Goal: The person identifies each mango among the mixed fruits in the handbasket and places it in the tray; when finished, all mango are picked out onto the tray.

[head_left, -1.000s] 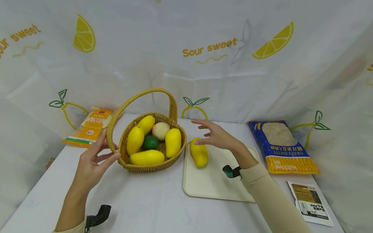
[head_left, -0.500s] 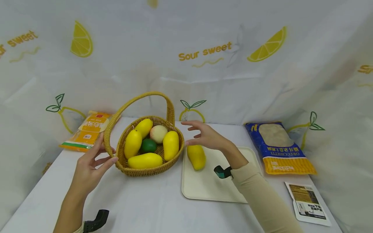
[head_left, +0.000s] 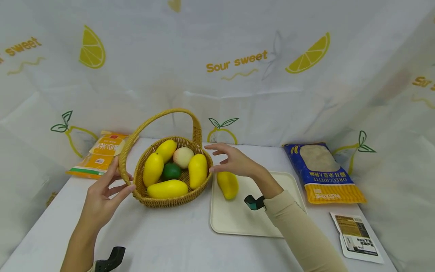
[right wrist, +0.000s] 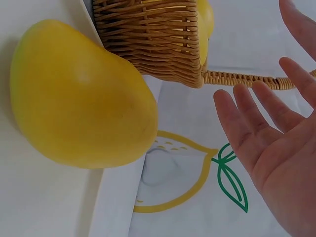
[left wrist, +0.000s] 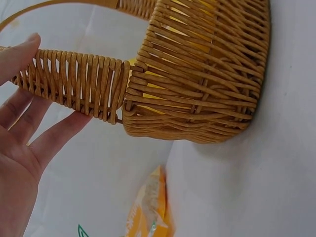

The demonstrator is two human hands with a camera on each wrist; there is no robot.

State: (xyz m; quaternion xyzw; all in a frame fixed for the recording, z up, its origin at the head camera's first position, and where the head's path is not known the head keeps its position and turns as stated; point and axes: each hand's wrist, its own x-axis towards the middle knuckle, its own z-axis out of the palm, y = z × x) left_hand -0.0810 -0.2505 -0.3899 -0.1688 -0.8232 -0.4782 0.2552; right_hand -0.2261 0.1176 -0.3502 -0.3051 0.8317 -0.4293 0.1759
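Observation:
A wicker basket (head_left: 159, 203) with a tall arched handle stands left of centre, holding several yellow mangoes (head_left: 167, 189), a dark green fruit (head_left: 171, 171) and a pale peach (head_left: 183, 157). My left hand (head_left: 102, 198) holds the foot of the handle at the left; in the left wrist view the thumb lies on one side and the fingers (left wrist: 61, 133) on the other. Beside the right rim, my right hand (head_left: 234, 161) has its fingers spread and nothing in its grasp. One more mango (right wrist: 84, 98) lies below it on a cream tray (head_left: 251, 224).
An orange food bag (head_left: 102, 155) lies behind the left hand. To the tray's right are a blue and yellow pasta bag (head_left: 323, 172) and a small white and brown packet (head_left: 357, 238). A printed white cloth hangs behind the table.
My right hand has moved left from above the mango on the tray to the basket's right rim. The left hand stays at the handle. The whole view has shifted slightly.

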